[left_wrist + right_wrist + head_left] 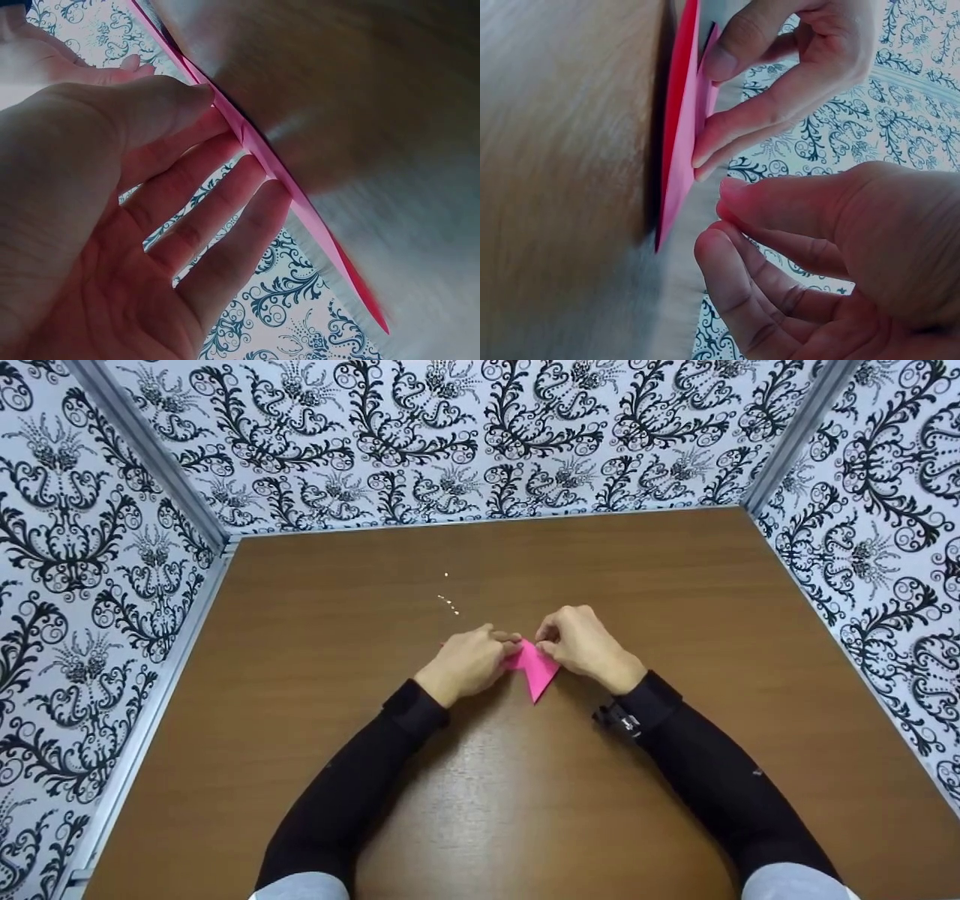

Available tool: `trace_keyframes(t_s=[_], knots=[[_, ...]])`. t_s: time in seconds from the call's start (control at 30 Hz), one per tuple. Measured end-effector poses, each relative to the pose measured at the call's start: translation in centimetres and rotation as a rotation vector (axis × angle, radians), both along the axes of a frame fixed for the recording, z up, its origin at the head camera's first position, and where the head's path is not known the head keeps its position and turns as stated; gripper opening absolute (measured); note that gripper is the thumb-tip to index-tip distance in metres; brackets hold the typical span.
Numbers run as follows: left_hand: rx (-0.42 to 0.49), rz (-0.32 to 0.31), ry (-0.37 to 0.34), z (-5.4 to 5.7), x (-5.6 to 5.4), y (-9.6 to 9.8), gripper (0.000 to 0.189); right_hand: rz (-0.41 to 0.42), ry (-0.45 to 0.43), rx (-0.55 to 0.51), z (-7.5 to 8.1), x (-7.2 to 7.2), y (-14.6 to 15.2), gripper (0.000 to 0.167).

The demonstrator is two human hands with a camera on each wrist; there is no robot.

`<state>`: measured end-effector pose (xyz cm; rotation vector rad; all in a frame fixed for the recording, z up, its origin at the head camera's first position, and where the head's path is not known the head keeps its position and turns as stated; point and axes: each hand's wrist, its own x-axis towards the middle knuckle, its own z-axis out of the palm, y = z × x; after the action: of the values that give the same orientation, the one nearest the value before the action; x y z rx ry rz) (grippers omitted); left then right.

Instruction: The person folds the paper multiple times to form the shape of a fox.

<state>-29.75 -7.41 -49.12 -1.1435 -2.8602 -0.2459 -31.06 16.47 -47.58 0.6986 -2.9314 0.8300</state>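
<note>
A folded piece of pink paper [537, 673] lies on the table between the two hands, one pointed corner toward the person. My left hand [469, 661] rests on its left part, and in the left wrist view the extended fingertips touch the paper's edge [307, 202]. Over the paper's right part in the head view is my right hand [589, 645]. The right wrist view shows its thumb and forefinger tips together, the other fingers loosely bent, with a gap between them and the paper [676, 161]. Part of the paper is hidden under the left hand.
Small white specks [448, 601] lie on the brown wooden table [480, 810] beyond the left hand. Panels with a black floral pattern [480, 435] stand along the back and both sides, joined by grey metal posts. A dark device [621, 720] sits at the right wrist.
</note>
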Motion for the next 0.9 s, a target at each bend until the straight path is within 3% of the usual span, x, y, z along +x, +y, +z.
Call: trace_keyframes(t_s=[0.37, 0.9], knots=[[0.015, -0.013, 0.015, 0.04, 0.13, -0.18, 0.034, 0.072, 0.007, 0.016, -0.67, 0.14, -0.59, 0.011], [0.013, -0.023, -0.026, 0.04, -0.16, -0.55, 0.038, 0.085, 0.005, 0.024, -1.01, 0.46, -0.77, 0.011]])
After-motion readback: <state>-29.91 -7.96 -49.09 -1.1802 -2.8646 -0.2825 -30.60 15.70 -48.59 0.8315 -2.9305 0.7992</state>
